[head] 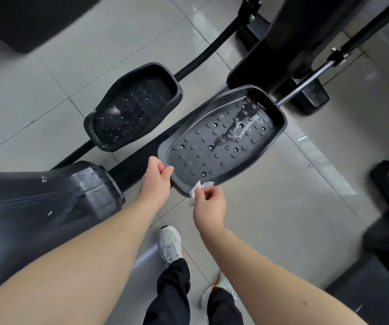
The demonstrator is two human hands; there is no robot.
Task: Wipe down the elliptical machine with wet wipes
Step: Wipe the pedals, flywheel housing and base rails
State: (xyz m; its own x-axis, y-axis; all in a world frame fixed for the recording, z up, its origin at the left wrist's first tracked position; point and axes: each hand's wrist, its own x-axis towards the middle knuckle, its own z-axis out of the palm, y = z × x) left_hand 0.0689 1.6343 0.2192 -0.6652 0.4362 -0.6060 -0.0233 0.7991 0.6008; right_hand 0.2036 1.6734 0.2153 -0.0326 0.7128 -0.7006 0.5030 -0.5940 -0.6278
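With my left fingers pinching the near rim of the pedal to steady it, I should keep my right fingers clamped on the wipe, pressed to that rim just beside them, and drag it firmly along the lip, then around the studs beyond.
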